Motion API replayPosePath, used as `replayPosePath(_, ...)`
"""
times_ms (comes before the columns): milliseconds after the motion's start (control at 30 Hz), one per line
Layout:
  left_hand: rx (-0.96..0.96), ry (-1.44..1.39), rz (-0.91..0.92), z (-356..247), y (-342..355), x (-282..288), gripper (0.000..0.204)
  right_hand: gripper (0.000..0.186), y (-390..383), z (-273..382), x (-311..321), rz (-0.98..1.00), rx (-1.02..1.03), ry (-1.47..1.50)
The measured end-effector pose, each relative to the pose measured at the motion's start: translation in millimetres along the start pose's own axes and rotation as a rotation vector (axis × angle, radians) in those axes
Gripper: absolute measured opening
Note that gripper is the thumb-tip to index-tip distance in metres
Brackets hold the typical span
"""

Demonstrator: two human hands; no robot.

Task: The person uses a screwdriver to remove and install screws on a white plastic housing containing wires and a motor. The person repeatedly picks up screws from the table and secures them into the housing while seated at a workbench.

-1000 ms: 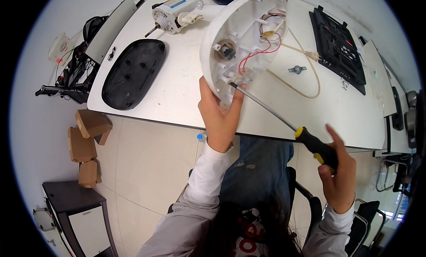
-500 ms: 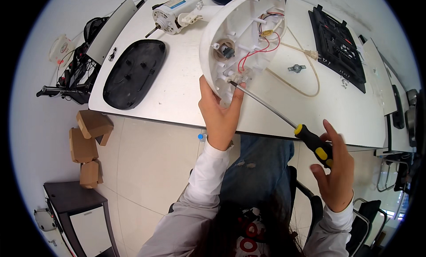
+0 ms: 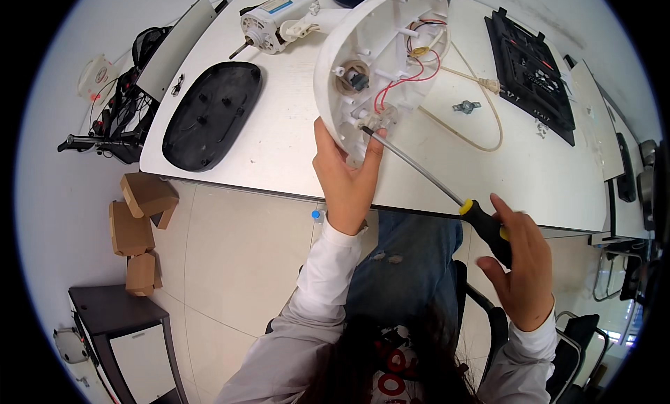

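A white plastic fan base [image 3: 391, 45] is tipped up, its hollow underside with ribs and red wires facing me. My left hand [image 3: 347, 184] grips its lower rim, thumb and fingers on either side. My right hand [image 3: 520, 261] is around the black-and-yellow handle of a screwdriver [image 3: 429, 174], its thumb standing off the handle. The screwdriver's tip meets a clear plastic part near the base's lower edge; the exact contact is too small to make out. The white fan motor [image 3: 276, 20], its shaft pointing left, joins the base through a white neck.
A black oval cover [image 3: 213, 118] lies left on the white table [image 3: 293, 139]. To the right are a pale power cord with plug [image 3: 488, 85], a small metal part [image 3: 467, 107], several screws [image 3: 541, 129] and a black tool case [image 3: 534, 76]. Cardboard boxes [image 3: 132, 226] are on the floor.
My right hand has shifted slightly left and up along the screwdriver handle, covering more of it. The handle has turned, hiding most of its yellow patches. My left hand and the base stay put.
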State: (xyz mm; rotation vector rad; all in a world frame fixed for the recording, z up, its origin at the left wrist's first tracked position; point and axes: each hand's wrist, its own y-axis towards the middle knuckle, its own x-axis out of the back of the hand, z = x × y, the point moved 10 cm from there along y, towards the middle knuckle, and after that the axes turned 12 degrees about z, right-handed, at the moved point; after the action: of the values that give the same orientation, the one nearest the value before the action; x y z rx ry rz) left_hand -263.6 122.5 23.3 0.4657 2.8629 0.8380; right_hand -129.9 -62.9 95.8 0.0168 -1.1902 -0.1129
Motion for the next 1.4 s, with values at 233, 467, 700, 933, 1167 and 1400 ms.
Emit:
replayPosePath(233, 0.014, 0.029, 0.003, 0.8, -0.3, 0.3, 0.046, 0.036, 2.5, 0.0, 5.3, -0.056, -0.018, -0.112)
replayPosePath(467, 0.027, 0.032, 0.001, 0.1, -0.3, 0.4, 0.046, 0.038, 1.4, -3.1, -1.1, -0.048, -0.037, -0.062)
replayPosePath(700, 0.036, 0.043, 0.005, 1.9, -0.6, 0.1, 0.047, 0.039, 5.6, 1.1, -1.5, 0.036, 0.012, -0.055)
replayPosePath(933, 0.043, -0.035, 0.014, 3.7, -0.2, -0.4, 0.053, 0.042, 3.4, 6.4, 11.3, -0.154, 0.031, -0.148)
replayPosePath(1167, -0.012, 0.056, 0.015, -12.1, -11.9, 5.3, 0.068, 0.034, -4.4, 15.2, 21.7, -0.35, 0.033, -0.189)
replayPosePath(1400, 0.308, -0.395, 0.133, -15.2, -93.3, -26.9, 0.044, 0.034, -10.7, 28.4, 20.8, -0.413, 0.066, -0.324)
